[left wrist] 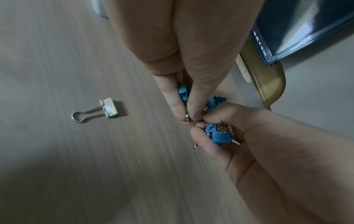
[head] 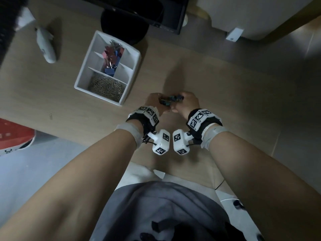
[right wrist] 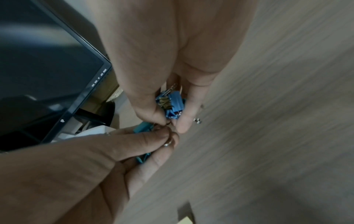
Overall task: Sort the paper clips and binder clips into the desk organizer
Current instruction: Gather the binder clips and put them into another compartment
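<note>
The white desk organizer stands at the back left of the wooden desk. Its near compartment holds metal paper clips, and the one behind holds red and blue binder clips. Both hands meet at mid desk over a bunch of blue binder clips. My left hand pinches a wire handle, with blue clips under its fingers. My right hand curls round several blue binder clips. A white binder clip lies alone on the desk, left of my left hand.
A dark monitor on a round stand is behind the organizer. A white shark-like figure lies at the far left. A red object sits below the desk's left edge. Bare desk lies to the right of the hands.
</note>
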`<state>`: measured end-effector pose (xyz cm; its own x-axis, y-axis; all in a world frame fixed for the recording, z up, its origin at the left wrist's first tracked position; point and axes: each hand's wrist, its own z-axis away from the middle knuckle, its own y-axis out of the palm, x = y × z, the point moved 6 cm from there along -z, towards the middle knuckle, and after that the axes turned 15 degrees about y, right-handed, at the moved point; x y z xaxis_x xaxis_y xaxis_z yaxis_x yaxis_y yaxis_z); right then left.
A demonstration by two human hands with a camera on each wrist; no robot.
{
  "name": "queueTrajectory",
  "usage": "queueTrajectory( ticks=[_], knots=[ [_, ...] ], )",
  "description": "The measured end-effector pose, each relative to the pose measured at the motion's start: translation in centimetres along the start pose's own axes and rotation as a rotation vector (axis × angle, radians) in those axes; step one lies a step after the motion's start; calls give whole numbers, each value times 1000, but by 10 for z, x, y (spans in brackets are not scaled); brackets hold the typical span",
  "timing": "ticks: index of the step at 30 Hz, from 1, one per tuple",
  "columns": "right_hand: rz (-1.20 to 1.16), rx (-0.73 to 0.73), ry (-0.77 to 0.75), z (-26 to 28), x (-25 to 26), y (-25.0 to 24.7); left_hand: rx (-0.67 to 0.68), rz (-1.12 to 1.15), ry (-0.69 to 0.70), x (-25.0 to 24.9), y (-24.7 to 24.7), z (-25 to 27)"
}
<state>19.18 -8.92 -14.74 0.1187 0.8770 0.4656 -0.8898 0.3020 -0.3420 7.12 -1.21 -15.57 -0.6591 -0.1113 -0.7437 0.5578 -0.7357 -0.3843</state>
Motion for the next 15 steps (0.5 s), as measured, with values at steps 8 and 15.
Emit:
queueTrajectory(
  ticks=[8, 15],
  knots=[
    [-104, 98, 55, 9, 43, 30, 50, 51, 57, -5, -51, 2],
    [-111, 109, 75, 1, 104, 85, 14, 29, 88, 4, -128, -22]
  ],
)
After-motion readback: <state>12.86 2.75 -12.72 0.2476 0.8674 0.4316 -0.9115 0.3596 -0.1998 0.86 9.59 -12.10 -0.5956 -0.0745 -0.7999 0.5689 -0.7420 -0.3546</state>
